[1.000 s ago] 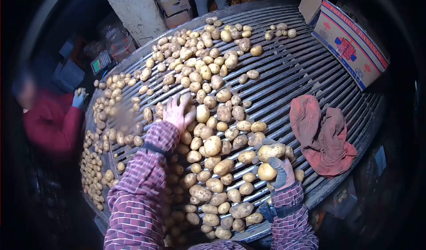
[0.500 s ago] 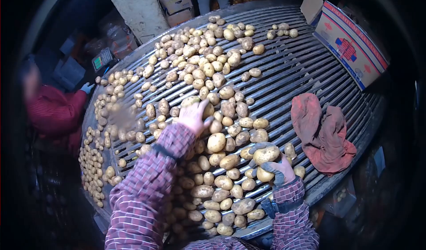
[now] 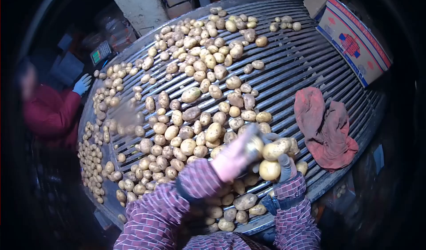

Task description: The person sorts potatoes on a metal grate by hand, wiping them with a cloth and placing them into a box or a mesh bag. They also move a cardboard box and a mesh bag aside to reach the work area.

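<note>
My left hand (image 3: 234,157), blurred by motion, reaches across in front of me and is closed on a potato (image 3: 254,147). Right beside it, my right hand (image 3: 287,166), with grey-covered fingers, grips a long potato (image 3: 276,149) and a round potato (image 3: 270,170) together, just above the slatted table. Part of another potato shows behind these two. Many loose potatoes (image 3: 188,146) of mixed size lie on the metal bars (image 3: 284,79) around and under my arms. My left forearm hides some of them.
A crumpled red cloth (image 3: 326,130) lies on the bars to the right. An open cardboard banana box (image 3: 353,41) stands at the far right edge. Across on the left is a co-worker in a dark red top (image 3: 51,110), a gloved hand (image 3: 82,84) near the rim.
My left hand has moved right and toward me, from among the middle potatoes to beside my right hand, carrying a potato. My right hand still holds its potatoes. The co-worker's gloved hand has shifted slightly.
</note>
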`<state>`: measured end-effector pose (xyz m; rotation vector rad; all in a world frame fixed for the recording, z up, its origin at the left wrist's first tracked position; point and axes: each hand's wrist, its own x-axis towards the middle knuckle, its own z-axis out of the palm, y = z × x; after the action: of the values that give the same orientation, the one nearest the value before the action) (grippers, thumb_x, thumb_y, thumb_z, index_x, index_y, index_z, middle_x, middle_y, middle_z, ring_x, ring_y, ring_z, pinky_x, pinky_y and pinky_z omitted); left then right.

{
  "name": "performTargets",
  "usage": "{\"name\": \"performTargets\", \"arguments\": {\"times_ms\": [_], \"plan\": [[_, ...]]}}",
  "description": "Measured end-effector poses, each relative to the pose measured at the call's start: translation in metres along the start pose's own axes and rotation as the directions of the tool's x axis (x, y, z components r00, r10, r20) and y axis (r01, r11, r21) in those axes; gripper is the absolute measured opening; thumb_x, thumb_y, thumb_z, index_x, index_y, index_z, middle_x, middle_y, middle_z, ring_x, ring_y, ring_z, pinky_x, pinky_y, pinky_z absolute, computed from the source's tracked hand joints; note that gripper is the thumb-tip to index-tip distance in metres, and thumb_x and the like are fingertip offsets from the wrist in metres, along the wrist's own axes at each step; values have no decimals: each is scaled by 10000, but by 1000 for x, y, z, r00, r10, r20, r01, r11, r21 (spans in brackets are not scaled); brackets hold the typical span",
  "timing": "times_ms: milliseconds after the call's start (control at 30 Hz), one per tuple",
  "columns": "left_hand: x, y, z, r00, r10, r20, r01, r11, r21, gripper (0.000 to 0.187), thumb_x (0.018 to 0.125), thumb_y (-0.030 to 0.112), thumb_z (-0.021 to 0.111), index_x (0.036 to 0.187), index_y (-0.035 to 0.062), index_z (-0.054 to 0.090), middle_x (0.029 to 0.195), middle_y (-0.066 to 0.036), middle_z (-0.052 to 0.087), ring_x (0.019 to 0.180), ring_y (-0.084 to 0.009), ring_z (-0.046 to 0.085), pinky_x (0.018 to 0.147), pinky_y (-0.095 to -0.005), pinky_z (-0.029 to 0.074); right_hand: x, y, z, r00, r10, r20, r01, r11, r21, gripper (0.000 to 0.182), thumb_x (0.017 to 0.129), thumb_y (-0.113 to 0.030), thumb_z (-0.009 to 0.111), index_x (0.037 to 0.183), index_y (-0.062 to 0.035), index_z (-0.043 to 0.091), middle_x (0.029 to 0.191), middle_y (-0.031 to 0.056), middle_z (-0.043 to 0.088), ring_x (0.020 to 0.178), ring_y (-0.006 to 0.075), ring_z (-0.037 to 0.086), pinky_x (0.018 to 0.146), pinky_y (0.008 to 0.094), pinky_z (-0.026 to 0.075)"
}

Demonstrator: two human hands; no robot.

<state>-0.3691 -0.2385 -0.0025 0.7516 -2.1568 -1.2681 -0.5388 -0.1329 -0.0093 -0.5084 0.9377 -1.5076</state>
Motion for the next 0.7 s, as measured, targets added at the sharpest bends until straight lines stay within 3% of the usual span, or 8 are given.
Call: {"name": "performTargets", "arguments": {"times_ms": [100,167,233,300,433,500,567,700], "plan": [[25,-11,-20,944,314,105,-327,934,142,432,872,181,650,1257,19,542,1216,-228,583,1181,-364,536,1020,-410,432,3,-4,-2,997,-63,-34,65,996,64,731,764,-555,702,1249,-55,477,1229,186,560,939,320,630,647,394,584],[49,-30,-62,943,169,-288,-32,904,425,369,818,137,677,1162,30,599,1069,-209,631,1018,-377,603,891,-452,482,6,-2,-9,1000,23,10,-25,966,257,779,761,-614,644,1263,-42,479,1278,199,535,1060,333,603,745,419,582],[64,-98,-104,853,239,-464,227,630,742,546,777,189,706,1270,35,527,1199,-213,595,1111,-367,573,960,-456,455,2,-7,-8,989,74,125,-101,969,226,706,805,-560,623,1266,-42,489,1331,205,509,1181,337,540,869,444,552],[64,-160,-131,856,-371,-359,517,596,615,711,736,252,742,1353,30,464,1314,-219,532,1237,-368,497,1036,-431,408,5,-5,3,999,25,43,-33,982,188,653,838,-607,540,1174,-47,523,1244,215,563,1021,309,609,705,380,566],[41,-107,-98,962,-224,-156,266,644,717,635,778,158,708,1352,32,467,1286,-226,509,1181,-395,514,1007,-444,426,2,5,-28,998,19,52,-28,985,173,594,859,-568,575,1142,-46,563,1168,169,603,999,280,626,782,388,558],[12,-109,-78,993,52,-106,36,721,692,644,777,83,694,1364,16,437,1243,-230,499,1156,-416,504,1010,-458,409,-1,8,-38,996,67,60,-82,955,286,567,868,-527,601,1164,-44,573,1159,138,616,998,259,632,823,385,549],[-7,-103,-55,983,76,-165,60,722,690,655,743,19,681,1351,-12,440,1224,-243,515,1172,-419,485,1024,-461,396,-6,9,-36,996,45,71,-65,949,310,551,872,-517,602,1149,-41,575,1160,143,617,1002,265,632,826,394,549],[-7,-93,-34,963,-137,-234,174,974,144,620,841,-11,642,1401,-32,376,1288,-199,500,1250,-306,465,1079,-394,379,-33,4,-45,998,-68,-8,67,947,314,520,880,-496,605,1119,-35,580,1160,153,617,1011,278,633,832,410,549]]}}
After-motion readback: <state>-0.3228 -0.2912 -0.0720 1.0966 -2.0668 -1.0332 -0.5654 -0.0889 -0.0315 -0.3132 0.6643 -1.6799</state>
